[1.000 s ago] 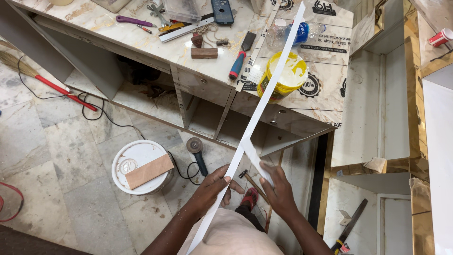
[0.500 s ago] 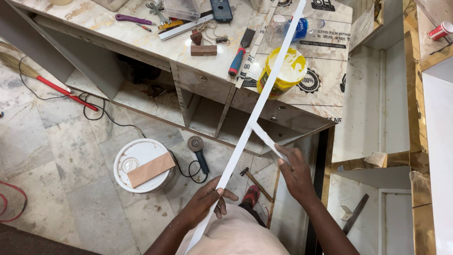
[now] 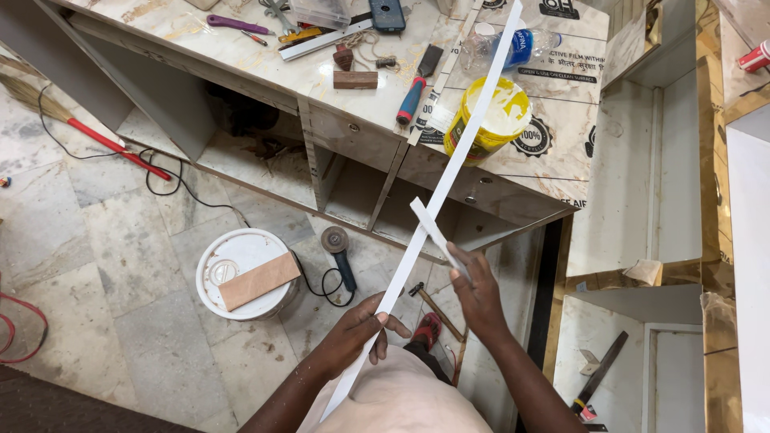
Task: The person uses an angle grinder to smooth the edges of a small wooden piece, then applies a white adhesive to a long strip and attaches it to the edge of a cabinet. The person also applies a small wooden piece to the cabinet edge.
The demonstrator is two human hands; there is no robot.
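A long white strip (image 3: 457, 164) runs diagonally from my lap up over the workbench. My left hand (image 3: 358, 327) grips its lower part between thumb and fingers. My right hand (image 3: 479, 290) holds a short thin white piece (image 3: 433, 232) whose tip lies against the strip's edge higher up. Behind the strip, a yellow glue tub (image 3: 491, 120) with white paste stands on the bench.
The marble-patterned workbench (image 3: 265, 68) carries a red-and-blue-handled chisel (image 3: 415, 88), a wood block (image 3: 355, 79), a plastic bottle (image 3: 513, 44) and tools. On the floor are a white bucket (image 3: 237, 269) with a board on top, an angle grinder (image 3: 338, 248), a hammer (image 3: 433, 307) and a broom (image 3: 88, 132).
My right hand has slid up along the strip, away from my left hand, with the short white piece now raised against the strip. My left hand stays low on the strip.
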